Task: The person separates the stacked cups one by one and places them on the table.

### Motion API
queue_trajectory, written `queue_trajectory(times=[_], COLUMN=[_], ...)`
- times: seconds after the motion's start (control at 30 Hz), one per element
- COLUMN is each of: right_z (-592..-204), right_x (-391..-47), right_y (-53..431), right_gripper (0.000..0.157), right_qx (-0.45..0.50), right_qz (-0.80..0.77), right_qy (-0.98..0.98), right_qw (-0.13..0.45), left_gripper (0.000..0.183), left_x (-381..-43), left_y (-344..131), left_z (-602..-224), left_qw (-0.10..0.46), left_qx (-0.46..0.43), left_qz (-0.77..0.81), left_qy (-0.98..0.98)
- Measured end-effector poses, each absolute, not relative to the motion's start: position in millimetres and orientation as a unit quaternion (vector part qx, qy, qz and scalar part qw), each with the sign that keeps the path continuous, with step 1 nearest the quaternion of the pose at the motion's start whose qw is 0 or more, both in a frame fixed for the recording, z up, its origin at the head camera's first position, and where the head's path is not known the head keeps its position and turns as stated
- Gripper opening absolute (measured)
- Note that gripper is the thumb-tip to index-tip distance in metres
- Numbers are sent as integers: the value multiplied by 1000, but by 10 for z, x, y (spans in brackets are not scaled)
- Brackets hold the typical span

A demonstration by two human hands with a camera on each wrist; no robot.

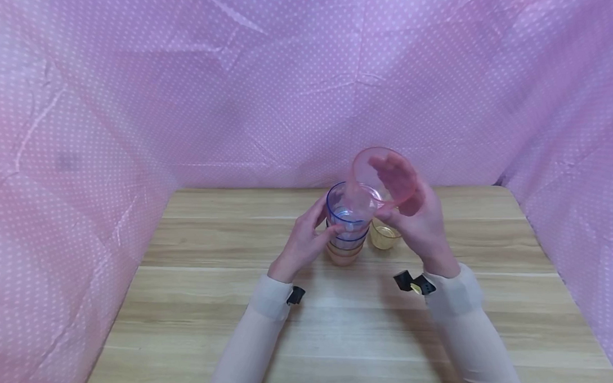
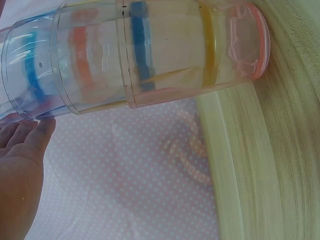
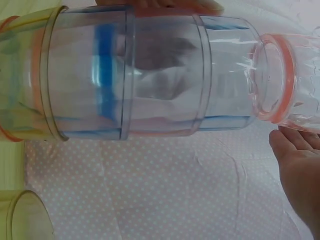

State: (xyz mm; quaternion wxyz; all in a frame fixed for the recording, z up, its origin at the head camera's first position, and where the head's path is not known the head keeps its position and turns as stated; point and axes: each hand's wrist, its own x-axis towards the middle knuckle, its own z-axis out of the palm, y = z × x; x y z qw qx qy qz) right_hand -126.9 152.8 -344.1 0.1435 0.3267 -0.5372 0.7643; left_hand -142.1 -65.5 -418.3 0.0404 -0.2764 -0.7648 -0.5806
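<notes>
A stack of nested clear plastic cups (image 1: 345, 251) in blue, pink and yellow tints stands on the table, a blue-rimmed cup on top. My left hand (image 1: 305, 239) grips the stack near its top, thumb across the front. In my right hand (image 1: 425, 227) is a pink cup (image 1: 363, 178), tilted with its mouth up and to the right. The right wrist view shows the pink cup's base (image 3: 284, 77) right at the mouth of the top blue cup (image 3: 230, 75). Through its wall, the right fingers show behind the pink cup.
Just right of the stack, a single yellow cup (image 1: 383, 240) stands on the wooden table (image 1: 230, 318). Pink dotted cloth (image 1: 262, 91) hangs behind the table and along both sides, close to its back edge.
</notes>
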Motion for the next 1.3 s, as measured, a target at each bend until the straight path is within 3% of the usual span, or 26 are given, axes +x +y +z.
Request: queue_trajectory(times=[1.3], right_z=[-3573], right_x=[-1163], right_y=[2010], right_gripper=[82], right_qx=[291], right_qz=[773], right_qy=[-536], right_qw=[174], left_gripper=[87], left_x=[-1434], left_y=[-637], left_z=[-4190], left_qw=[46], left_qx=[-296], left_qz=[-579], left_qy=[-758])
